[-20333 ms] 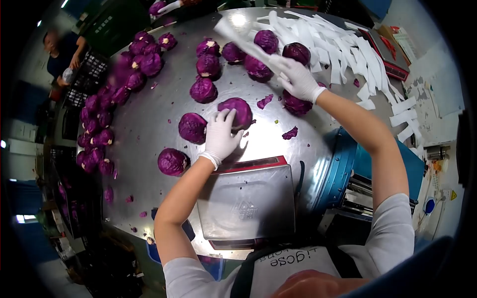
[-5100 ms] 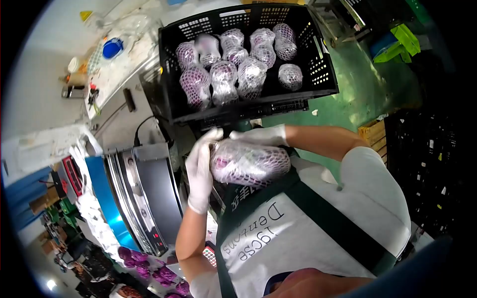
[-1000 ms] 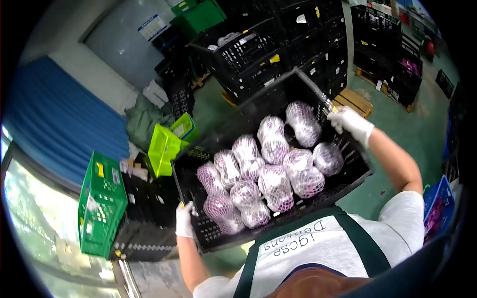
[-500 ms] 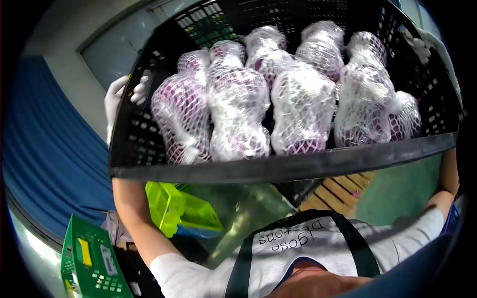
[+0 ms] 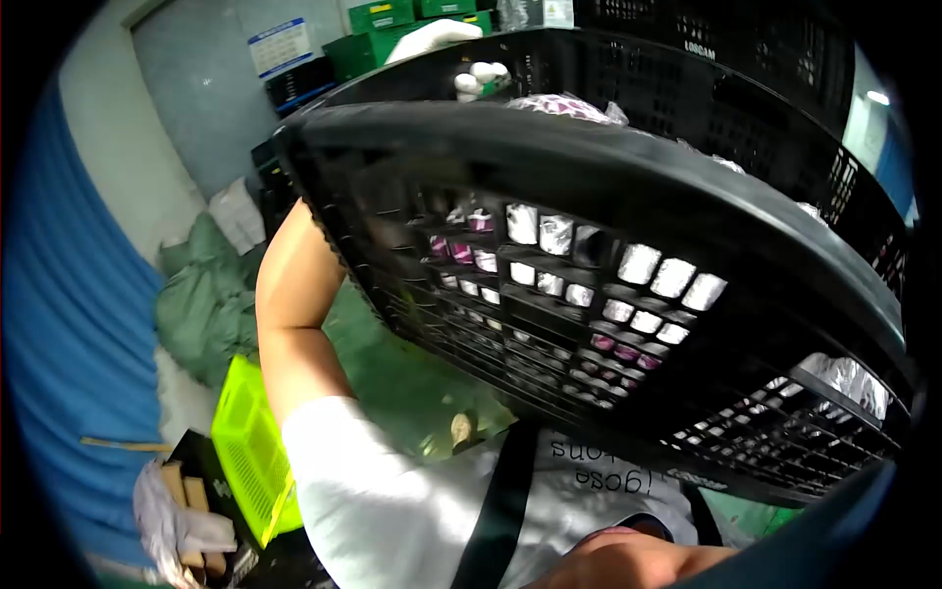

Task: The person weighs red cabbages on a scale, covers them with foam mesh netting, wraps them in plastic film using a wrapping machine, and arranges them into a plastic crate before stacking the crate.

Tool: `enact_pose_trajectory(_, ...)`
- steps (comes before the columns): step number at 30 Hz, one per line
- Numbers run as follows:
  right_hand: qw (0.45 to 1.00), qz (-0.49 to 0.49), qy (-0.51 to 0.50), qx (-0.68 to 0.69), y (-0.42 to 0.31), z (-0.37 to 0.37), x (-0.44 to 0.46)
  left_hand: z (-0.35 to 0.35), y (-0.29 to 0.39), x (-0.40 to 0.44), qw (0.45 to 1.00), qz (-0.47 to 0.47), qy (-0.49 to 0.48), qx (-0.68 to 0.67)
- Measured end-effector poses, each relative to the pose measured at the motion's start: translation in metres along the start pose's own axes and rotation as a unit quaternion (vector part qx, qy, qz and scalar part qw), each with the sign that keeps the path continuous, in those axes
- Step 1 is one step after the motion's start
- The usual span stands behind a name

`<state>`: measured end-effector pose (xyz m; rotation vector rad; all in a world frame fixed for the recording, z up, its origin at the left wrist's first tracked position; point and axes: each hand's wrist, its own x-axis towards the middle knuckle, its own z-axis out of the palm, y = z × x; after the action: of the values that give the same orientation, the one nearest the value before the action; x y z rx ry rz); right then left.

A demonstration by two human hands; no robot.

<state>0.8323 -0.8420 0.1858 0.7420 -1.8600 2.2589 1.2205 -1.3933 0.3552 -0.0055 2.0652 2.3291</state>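
Note:
A large black plastic crate (image 5: 392,231) fills the middle and right of the head view, tilted so its slotted near wall faces me. My left hand (image 5: 437,39), in a white glove, grips the crate's far left side, with fingertips showing inside the rim. Over the near rim shows the top of a wrapped purple item in white foam netting (image 5: 559,106). More clear wrap and purple show through the slots. My right hand is out of sight, on the side hidden behind the crate.
Another black crate (image 5: 702,83) stands behind, beside green crates (image 5: 383,14). A lime-green crate (image 5: 245,442) sits low at left, near a green cloth heap (image 5: 206,304). A blue curtain (image 5: 69,294) hangs along the left. A sign (image 5: 280,47) is on the wall.
The crate has swung round and tipped, so its contents are mostly hidden behind the near wall. My left hand has moved up and right in view; my right hand has left view.

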Motion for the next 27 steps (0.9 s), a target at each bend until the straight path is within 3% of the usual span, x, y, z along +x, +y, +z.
enact_pose_trajectory(2,0.999,-0.025,0.044,-0.011,-0.006,-0.011,-0.008,0.05,-0.006,0.039,0.974,0.067,0.192,0.1)
enact_pose_trajectory(3,0.997,-0.035,0.062,-0.019,-0.011,-0.014,-0.016,0.042,-0.012,0.05,0.965,0.072,0.216,0.127)
enact_pose_trajectory(8,0.982,-0.06,0.17,-0.054,-0.021,-0.003,-0.077,-0.01,-0.028,0.069,0.955,0.124,0.196,0.184)
enact_pose_trajectory(9,0.978,-0.059,0.188,-0.074,-0.04,0.032,-0.045,-0.064,0.001,0.102,0.956,0.13,0.192,0.179)
enact_pose_trajectory(12,0.96,-0.059,0.255,-0.099,-0.041,0.06,-0.072,-0.103,-0.01,0.128,0.948,0.152,0.186,0.211)
enact_pose_trajectory(13,0.956,-0.066,0.269,-0.101,-0.038,0.104,-0.123,-0.139,-0.035,0.086,0.939,0.168,0.193,0.231)
enact_pose_trajectory(16,0.938,-0.065,0.322,-0.113,-0.033,0.122,-0.147,-0.173,-0.048,0.101,0.923,0.192,0.196,0.27)
enact_pose_trajectory(22,0.907,-0.07,0.389,-0.143,-0.044,0.146,-0.185,-0.195,-0.065,0.096,0.887,0.256,0.191,0.334)
enact_pose_trajectory(27,0.893,-0.07,0.421,-0.144,-0.045,0.153,-0.201,-0.191,-0.111,0.024,0.86,0.307,0.185,0.364)
